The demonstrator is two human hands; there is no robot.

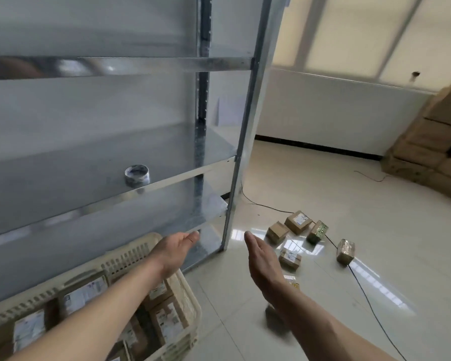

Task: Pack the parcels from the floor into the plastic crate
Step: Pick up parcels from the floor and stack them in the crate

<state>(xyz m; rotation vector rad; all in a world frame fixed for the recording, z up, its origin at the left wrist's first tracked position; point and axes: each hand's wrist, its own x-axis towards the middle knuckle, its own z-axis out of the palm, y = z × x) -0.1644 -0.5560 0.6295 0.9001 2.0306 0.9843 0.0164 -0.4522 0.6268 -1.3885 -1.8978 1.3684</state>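
both hands empty, parcels on floor

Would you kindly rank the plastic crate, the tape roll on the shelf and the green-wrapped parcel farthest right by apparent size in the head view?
1. Plastic crate, clearly largest, though nearest.
2. Green-wrapped parcel.
3. Tape roll, much like the parcel; ranking unsure.

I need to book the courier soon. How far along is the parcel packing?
Partly done. The cream slatted plastic crate already holds several brown cardboard parcels. Nothing is in hand: the left hand and right hand are both open and hold nothing. At least five small parcels are left on the glossy tiled floor, among them a labelled brown box and a tape-wrapped block.
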